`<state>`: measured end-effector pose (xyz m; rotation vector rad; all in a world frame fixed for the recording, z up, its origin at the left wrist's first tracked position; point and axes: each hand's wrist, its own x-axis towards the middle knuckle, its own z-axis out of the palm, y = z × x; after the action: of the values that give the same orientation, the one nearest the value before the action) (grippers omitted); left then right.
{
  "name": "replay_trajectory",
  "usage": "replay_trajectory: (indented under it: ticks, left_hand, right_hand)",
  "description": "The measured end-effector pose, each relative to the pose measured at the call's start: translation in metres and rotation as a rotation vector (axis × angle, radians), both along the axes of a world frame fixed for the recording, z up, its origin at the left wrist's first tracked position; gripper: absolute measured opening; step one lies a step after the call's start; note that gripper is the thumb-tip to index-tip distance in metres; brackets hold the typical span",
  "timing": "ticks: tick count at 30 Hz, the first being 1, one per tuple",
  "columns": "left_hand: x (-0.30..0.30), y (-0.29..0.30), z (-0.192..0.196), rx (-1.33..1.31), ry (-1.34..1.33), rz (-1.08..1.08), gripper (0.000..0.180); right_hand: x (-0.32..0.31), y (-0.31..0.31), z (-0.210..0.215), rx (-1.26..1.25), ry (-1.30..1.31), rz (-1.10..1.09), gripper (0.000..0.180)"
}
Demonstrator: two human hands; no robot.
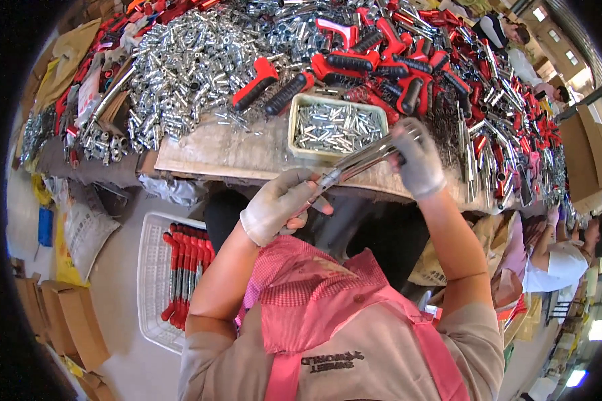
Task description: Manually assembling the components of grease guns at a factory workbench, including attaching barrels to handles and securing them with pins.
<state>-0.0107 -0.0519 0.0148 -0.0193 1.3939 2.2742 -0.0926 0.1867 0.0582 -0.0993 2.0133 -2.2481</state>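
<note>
A shiny bundle of slim metal tubes [366, 158] slants between my two gloved hands, just over the table's near edge. My left hand [279, 206], in a whitish glove with some bare fingertips, is closed round the lower left end. My right hand [419, 159], also gloved and smeared by motion, is closed round the upper right end. Whether the tubes are joined together cannot be made out. Right behind them stands a cream plastic tray [292, 144] full of small metal pins [334, 127]. Red-and-black pistol-shaped handles [344, 63] lie heaped beyond it.
A big mound of small metal sockets [187, 73] covers the table's left. More tubes and red parts [495, 120] pile up on the right. By my left side, a white crate [151, 267] holds several red-handled tools [184, 274]. Co-workers [562, 257] sit along the right.
</note>
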Motion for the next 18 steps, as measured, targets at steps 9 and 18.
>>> replay_trajectory:
  ticks: [9,18]
  left_hand:
    - [0.029,-0.005,-0.023,0.069,-0.123,-0.281,0.039]
    - [0.034,0.006,-0.025,0.03,-0.227,-0.292,0.042]
  right_hand:
    - [0.048,-0.002,-0.016,0.517,0.061,0.565,0.028]
    - [0.066,-0.034,-0.048,0.469,0.101,0.535,0.031]
